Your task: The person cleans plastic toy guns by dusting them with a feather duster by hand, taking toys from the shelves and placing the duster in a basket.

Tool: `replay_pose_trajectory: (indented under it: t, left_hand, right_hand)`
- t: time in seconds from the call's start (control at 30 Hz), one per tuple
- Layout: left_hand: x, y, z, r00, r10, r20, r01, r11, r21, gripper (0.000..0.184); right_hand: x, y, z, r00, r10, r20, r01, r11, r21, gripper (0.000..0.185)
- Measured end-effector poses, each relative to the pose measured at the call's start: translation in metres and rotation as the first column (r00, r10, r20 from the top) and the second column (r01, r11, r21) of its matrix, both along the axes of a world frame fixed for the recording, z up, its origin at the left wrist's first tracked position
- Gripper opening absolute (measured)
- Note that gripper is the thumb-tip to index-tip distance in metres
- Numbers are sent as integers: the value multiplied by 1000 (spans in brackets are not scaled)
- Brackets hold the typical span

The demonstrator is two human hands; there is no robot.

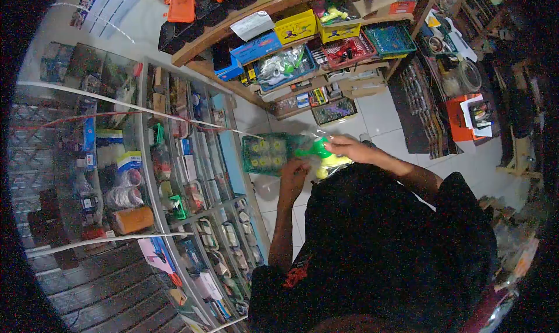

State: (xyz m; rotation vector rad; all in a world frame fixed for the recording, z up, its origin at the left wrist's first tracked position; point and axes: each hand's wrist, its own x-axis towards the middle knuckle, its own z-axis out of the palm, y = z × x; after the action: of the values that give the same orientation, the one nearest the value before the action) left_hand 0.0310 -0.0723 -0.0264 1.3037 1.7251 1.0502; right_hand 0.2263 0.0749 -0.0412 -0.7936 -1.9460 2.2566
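Observation:
A green and yellow plastic item in clear, shiny wrapping is held in front of my dark shirt. Its exact kind is too blurred to name. My right hand comes in from the right, fingers closed on its green upper part, while the yellow part hangs below. Beside its left end is my left hand, fingers bent together; whether they pinch the wrapping or something small is hidden. Behind both hands a green basket stands on the floor, holding several round pale pieces with yellow centres.
On my left are glass display cases with boxes, rolls and packets. A wooden rack ahead carries a blue box, yellow boxes and a red basket. Further right is an orange box. White tiles cover the floor.

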Motion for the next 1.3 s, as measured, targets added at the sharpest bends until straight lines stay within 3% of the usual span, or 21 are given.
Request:
replay_pose_trajectory:
  t: [0.1,0.17,0.4,0.5,0.6,0.67,0.77,0.87,0.97,1.1,1.2,1.3]
  left_hand:
    - [11,3,6,966,160,203,-145,985,-90,14]
    - [19,8,13,876,286,389,-260,958,-118,18]
    - [11,9,-3,879,353,321,-340,935,-95,11]
    - [12,14,5,882,364,299,-361,930,-67,10]
    - [18,19,6,915,332,230,-343,939,9,16]
    - [22,23,14,933,322,160,-324,946,-13,20]
    - [28,24,16,956,283,75,-284,959,-7,21]
    - [29,24,-6,931,335,145,-331,942,-56,22]
    - [32,25,-6,861,367,353,-352,930,-107,21]
    - [32,27,4,822,358,442,-329,933,-145,19]
    - [28,27,4,791,357,496,-293,934,-204,19]
    - [23,22,-12,753,356,553,-262,933,-245,20]
  right_hand:
    - [1,6,-5,999,27,30,-25,998,-59,69]
    - [-2,4,-2,1000,-11,-18,10,998,-63,70]
    - [-11,7,-23,996,-68,-59,70,997,36,69]
    - [-12,12,25,998,-16,-66,16,1000,0,63]
    - [-13,12,21,991,-97,-91,106,990,94,54]
    - [-16,12,-34,980,-190,-62,199,957,213,51]
    - [-15,10,-10,972,-225,-65,233,950,208,50]
    - [-16,8,5,971,-234,-53,240,958,156,52]
    - [-16,7,1,969,-245,-41,248,957,151,52]
    - [-16,9,-2,972,-229,57,225,972,73,54]
    - [-13,13,-1,985,-165,44,164,986,37,58]
    - [-13,7,-4,976,-217,-29,219,973,71,57]
